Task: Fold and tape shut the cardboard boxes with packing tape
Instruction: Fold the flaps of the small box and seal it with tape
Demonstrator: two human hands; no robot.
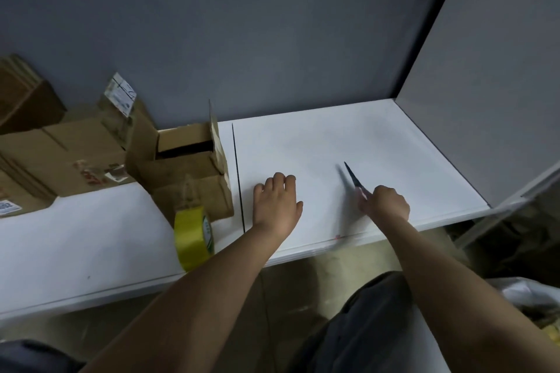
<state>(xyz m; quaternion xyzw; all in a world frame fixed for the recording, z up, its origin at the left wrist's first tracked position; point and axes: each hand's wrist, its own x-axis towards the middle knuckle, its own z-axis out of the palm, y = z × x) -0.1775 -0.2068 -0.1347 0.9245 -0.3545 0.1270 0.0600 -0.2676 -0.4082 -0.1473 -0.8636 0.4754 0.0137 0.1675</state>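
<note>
Boxes (181, 166) stacked well left of both hands, tape roll (195, 236) just left of left hand (277, 203), which lies relaxed on table (394, 145). Right hand (385, 201) clenches scissors (353, 177); park blades aside, then fetch box.

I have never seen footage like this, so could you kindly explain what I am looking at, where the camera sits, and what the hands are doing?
There is no machine here: a person wears a camera on the head, looking forward and down at their own two bare arms. The left hand rests on the white table, fingers slightly bent, holding nothing. The right hand grips a thin dark blade, blurred, which looks like scissors or a knife; I cannot tell which. To the left stands a yellow roll of tape on edge near the table's front. Behind it are cardboard boxes, the nearest with its top open, and flattened cardboard further left. Grey panels wall the table at the back and on the right.
</note>
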